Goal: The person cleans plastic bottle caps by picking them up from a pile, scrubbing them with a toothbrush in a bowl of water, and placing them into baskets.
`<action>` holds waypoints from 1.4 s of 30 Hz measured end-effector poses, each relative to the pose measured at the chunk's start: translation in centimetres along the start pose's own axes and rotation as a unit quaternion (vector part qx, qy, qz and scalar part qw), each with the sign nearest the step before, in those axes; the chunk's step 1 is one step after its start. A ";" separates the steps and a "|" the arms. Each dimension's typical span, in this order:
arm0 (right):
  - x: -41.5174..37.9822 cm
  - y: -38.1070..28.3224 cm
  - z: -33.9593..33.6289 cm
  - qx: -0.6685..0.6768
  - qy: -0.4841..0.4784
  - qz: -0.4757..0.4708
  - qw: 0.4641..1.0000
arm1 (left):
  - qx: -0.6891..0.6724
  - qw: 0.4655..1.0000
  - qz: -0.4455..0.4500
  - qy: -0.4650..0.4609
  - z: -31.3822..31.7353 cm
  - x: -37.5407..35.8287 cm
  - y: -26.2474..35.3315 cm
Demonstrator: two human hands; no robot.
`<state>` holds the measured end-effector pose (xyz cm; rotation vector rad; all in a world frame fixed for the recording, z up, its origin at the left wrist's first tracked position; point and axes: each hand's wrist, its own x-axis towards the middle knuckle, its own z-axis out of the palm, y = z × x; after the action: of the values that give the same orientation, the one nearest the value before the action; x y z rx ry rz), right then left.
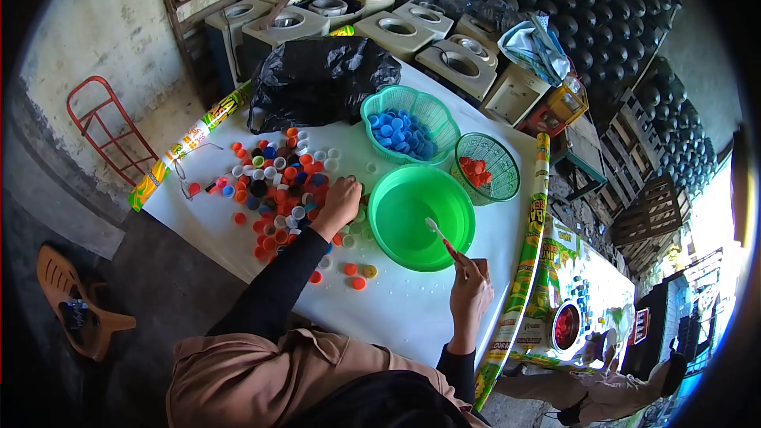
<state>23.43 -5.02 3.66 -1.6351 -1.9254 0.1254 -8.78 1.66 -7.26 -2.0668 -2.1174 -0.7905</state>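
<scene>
My right hand (pixel 471 293) grips a toothbrush (pixel 445 241) by its reddish handle, with the white bristle head over a green basin (pixel 380 226). Some water seems to lie in the basin. My left hand (pixel 339 204) is at the right edge of a pile of bottle caps (pixel 277 198), mostly orange and white, some dark or blue. Its fingers are curled and pressed together; whatever they may hold is hidden. Behind the basin stands a teal plastic basket (pixel 372 103) with blue caps (pixel 403 133). A smaller green basket (pixel 507 160) beside it contains orange-red caps (pixel 476 171).
A black plastic bag (pixel 325 75) lies at the table's back left. Eyeglasses (pixel 181 168) rest near the left edge. Off-white machine housings (pixel 404 32) line the back. Another person (pixel 587 388) is at a second table on the right. An orange chair (pixel 75 301) is at left.
</scene>
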 end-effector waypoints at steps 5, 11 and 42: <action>1.6 -1.4 0.9 -0.060 -0.037 -0.037 0.997 | -0.037 0.999 0.026 0.017 -0.3 -0.1 -0.8; 1.7 -2.2 0.6 -0.030 -0.043 -0.012 0.999 | -0.230 0.969 -0.050 0.076 -5.6 0.7 0.5; -0.7 -5.2 1.9 -0.087 0.031 0.059 0.994 | -0.470 0.877 0.046 -0.087 -3.7 2.4 8.6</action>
<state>18.04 -6.30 4.12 -1.8454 -1.8350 -0.0474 -1.90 2.00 -0.45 -2.6847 -1.8474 -1.9822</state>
